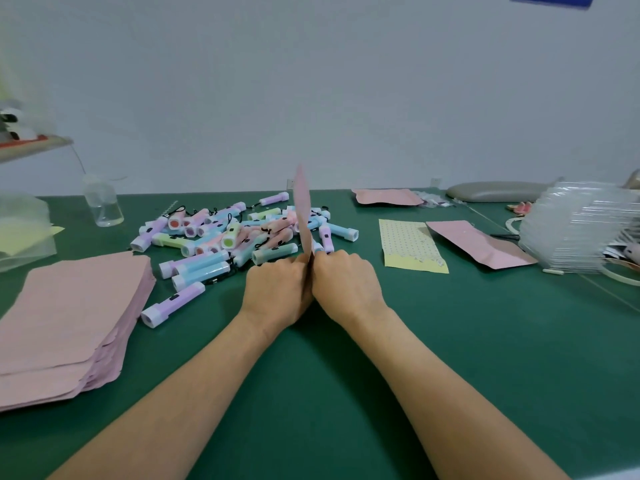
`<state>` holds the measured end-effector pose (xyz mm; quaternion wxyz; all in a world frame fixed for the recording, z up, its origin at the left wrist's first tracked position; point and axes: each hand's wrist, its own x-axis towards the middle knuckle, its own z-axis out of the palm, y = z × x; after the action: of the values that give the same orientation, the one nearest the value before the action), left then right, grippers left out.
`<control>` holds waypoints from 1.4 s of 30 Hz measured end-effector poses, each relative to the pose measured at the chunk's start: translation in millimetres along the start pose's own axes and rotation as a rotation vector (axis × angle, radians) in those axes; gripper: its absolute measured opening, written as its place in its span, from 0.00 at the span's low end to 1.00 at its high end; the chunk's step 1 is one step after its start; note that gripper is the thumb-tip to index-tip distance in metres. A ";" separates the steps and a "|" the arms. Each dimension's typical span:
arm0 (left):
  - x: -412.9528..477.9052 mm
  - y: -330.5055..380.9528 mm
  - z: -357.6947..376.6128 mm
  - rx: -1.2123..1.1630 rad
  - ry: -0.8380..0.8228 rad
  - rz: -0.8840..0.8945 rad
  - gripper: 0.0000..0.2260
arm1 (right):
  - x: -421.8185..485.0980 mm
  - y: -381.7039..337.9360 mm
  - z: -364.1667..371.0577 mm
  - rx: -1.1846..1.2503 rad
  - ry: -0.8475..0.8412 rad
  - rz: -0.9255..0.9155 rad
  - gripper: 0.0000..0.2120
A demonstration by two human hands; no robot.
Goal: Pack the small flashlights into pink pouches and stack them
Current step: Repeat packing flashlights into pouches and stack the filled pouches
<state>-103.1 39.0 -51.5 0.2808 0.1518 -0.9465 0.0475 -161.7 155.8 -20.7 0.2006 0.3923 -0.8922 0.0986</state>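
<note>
I hold one pink pouch (303, 209) upright and edge-on between both hands at the middle of the green table (346, 393). My left hand (277, 289) and my right hand (344, 282) press together on its lower end. Whether a flashlight is inside it cannot be told. Behind the hands lies a heap of small pastel flashlights (239, 233), with one purple flashlight (171, 304) apart at the front left. A thick stack of pink pouches (65, 320) lies at the left.
A clear plastic bottle (103, 206) and a translucent box (24, 233) stand at the back left. On the right lie a yellow dotted pouch (410, 245), two single pink pouches (479, 244) (386, 196), and a stack of clear plastic trays (581, 230).
</note>
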 end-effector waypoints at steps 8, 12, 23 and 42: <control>0.3 -4.9 3.3 -0.317 0.045 -0.242 0.14 | 4.6 11.8 5.6 0.209 -0.045 0.025 0.13; -1.2 -7.2 2.4 -0.384 0.149 -0.210 0.14 | 0.3 28.7 7.3 0.267 0.034 0.076 0.12; -9.0 4.3 -0.1 -0.219 0.259 0.064 0.18 | 2.9 27.0 16.0 0.357 0.076 0.216 0.15; 1.8 -10.3 11.0 -0.799 0.045 -0.361 0.20 | -1.0 30.5 18.4 0.013 0.085 -0.049 0.20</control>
<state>-107.0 26.9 -59.6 0.3418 0.1932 -0.8424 -0.3692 -188.9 170.9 -38.2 0.2384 0.4108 -0.8723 0.1161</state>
